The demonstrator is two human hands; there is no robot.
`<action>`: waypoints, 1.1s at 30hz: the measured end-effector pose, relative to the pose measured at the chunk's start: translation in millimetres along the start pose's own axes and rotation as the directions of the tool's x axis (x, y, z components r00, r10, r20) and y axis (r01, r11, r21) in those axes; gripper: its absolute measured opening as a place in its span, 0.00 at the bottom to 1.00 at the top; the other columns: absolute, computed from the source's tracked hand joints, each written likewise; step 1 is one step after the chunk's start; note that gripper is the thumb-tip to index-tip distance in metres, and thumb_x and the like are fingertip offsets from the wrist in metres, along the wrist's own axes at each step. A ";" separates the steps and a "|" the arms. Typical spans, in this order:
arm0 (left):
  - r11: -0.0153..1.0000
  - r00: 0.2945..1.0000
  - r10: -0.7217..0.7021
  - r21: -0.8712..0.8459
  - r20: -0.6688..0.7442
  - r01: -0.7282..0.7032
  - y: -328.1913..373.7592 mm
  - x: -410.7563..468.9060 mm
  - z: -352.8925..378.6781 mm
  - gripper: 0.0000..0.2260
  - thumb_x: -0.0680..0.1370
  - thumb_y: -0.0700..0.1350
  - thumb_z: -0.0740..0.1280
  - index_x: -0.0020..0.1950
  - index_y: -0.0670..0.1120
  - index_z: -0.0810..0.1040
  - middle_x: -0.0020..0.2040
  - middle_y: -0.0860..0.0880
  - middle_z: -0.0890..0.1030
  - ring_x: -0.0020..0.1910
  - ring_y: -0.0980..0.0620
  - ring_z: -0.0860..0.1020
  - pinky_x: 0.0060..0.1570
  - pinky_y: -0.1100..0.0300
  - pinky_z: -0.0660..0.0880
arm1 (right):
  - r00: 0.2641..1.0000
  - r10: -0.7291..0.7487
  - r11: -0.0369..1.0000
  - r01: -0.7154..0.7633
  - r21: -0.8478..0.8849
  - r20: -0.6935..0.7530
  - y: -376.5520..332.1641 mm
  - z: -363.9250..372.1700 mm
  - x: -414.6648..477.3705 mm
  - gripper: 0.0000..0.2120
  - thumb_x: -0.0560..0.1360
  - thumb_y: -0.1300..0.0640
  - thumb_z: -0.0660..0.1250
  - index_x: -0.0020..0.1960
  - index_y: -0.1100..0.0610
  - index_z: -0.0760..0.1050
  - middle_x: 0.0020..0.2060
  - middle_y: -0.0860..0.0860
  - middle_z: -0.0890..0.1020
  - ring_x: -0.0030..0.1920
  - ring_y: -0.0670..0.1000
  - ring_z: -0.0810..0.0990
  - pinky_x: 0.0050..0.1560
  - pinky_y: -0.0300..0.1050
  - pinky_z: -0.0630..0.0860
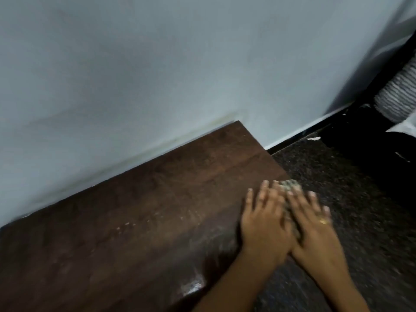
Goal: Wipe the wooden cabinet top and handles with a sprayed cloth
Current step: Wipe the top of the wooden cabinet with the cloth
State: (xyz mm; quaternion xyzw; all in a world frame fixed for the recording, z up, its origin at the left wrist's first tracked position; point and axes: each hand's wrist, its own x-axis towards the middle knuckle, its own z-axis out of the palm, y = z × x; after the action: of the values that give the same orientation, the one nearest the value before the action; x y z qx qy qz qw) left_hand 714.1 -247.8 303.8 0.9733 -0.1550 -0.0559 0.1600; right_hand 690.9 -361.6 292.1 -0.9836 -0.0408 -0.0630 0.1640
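Note:
The dark wooden cabinet top runs along the pale wall, with dusty specks and a wet shine near its front edge. Both hands lie flat, fingers spread, at its right end. My left hand and my right hand press side by side on a greyish cloth, which shows beyond the fingertips and between the hands. Most of the cloth is hidden under the palms. The right hand wears a gold ring and reaches past the cabinet's right edge. No handles are in view.
A pale grey wall stands right behind the cabinet. A dark speckled floor lies to the right, below the cabinet's edge. A striped grey fabric and dark objects sit at the far right corner.

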 end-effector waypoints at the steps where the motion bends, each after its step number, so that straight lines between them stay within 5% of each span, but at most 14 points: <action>1: 1.000 1.000 0.014 -0.018 0.015 -0.013 7.0 -0.7 2.6 0.25 0.73 0.52 0.53 0.69 0.47 0.69 0.70 0.52 0.70 0.72 0.51 0.62 0.68 0.49 0.49 | 0.999 0.034 0.999 -0.034 0.020 -0.002 6.8 -1.1 -5.0 0.30 0.70 0.50 0.52 0.71 0.60 0.66 0.71 0.54 0.62 0.70 0.59 0.59 0.63 0.67 0.61; 4: 0.999 0.999 0.043 -0.018 0.030 -0.043 4.5 -6.6 -0.7 0.24 0.75 0.52 0.52 0.71 0.49 0.66 0.72 0.54 0.67 0.74 0.52 0.57 0.70 0.49 0.43 | 0.995 0.094 0.995 -0.095 0.041 0.022 6.2 3.1 -9.6 0.33 0.70 0.48 0.51 0.69 0.65 0.66 0.70 0.59 0.63 0.69 0.63 0.61 0.61 0.69 0.61; 8: 0.995 0.994 0.094 0.043 -0.053 -0.091 -22.8 -9.7 -1.8 0.23 0.79 0.51 0.49 0.74 0.49 0.57 0.76 0.53 0.58 0.75 0.54 0.46 0.69 0.47 0.35 | 0.998 0.005 0.999 -0.002 -0.048 0.067 -13.1 10.3 1.4 0.34 0.69 0.49 0.51 0.67 0.71 0.66 0.67 0.67 0.67 0.67 0.67 0.63 0.60 0.69 0.62; 17: 0.974 0.966 -0.182 0.099 -0.185 0.203 -135.4 -34.7 -36.3 0.24 0.76 0.52 0.48 0.70 0.49 0.68 0.71 0.54 0.69 0.72 0.50 0.61 0.69 0.46 0.47 | 0.942 -0.323 0.946 0.319 0.059 0.092 -121.3 47.2 55.8 0.31 0.72 0.51 0.51 0.70 0.67 0.64 0.71 0.63 0.65 0.71 0.61 0.61 0.69 0.54 0.59; 22: 0.903 0.908 -0.394 0.126 -0.141 0.411 -200.2 -60.9 -61.3 0.28 0.75 0.54 0.36 0.75 0.51 0.52 0.76 0.56 0.53 0.75 0.52 0.46 0.69 0.47 0.35 | 0.877 -0.468 0.883 0.460 0.092 0.105 -201.2 80.8 75.2 0.28 0.73 0.55 0.51 0.68 0.68 0.67 0.68 0.64 0.68 0.70 0.62 0.64 0.70 0.54 0.61; 26: 0.816 0.828 -0.553 0.137 -0.097 0.561 -240.9 -104.7 -79.3 0.23 0.80 0.52 0.41 0.76 0.52 0.44 0.77 0.56 0.45 0.75 0.53 0.40 0.71 0.46 0.36 | 0.825 -0.546 0.836 0.527 0.152 0.144 -263.1 105.6 65.3 0.28 0.75 0.54 0.48 0.71 0.66 0.64 0.71 0.62 0.65 0.72 0.60 0.60 0.70 0.56 0.62; 30: 0.764 0.779 -0.614 0.153 -0.129 0.627 -253.9 -169.8 -85.8 0.32 0.72 0.56 0.31 0.75 0.51 0.44 0.77 0.56 0.45 0.75 0.53 0.40 0.71 0.47 0.38 | 0.748 -0.641 0.766 0.611 0.202 0.170 -301.9 112.7 27.1 0.29 0.75 0.54 0.48 0.73 0.64 0.61 0.73 0.60 0.61 0.74 0.58 0.55 0.71 0.55 0.59; 33: 0.768 0.766 -0.611 0.084 -0.199 0.635 -239.7 -204.7 -73.9 0.29 0.76 0.56 0.37 0.75 0.48 0.51 0.76 0.53 0.53 0.75 0.52 0.46 0.71 0.49 0.42 | 0.692 -0.690 0.723 0.653 0.226 0.211 -298.3 99.3 -4.0 0.30 0.75 0.52 0.48 0.75 0.61 0.57 0.75 0.56 0.57 0.75 0.55 0.51 0.73 0.53 0.55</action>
State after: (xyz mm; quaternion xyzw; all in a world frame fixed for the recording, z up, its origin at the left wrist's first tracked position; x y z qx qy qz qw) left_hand 600.2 55.3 306.7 0.9796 0.1870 -0.0161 0.0723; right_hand 667.8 -48.0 293.1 -0.8854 -0.4249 0.0243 0.1872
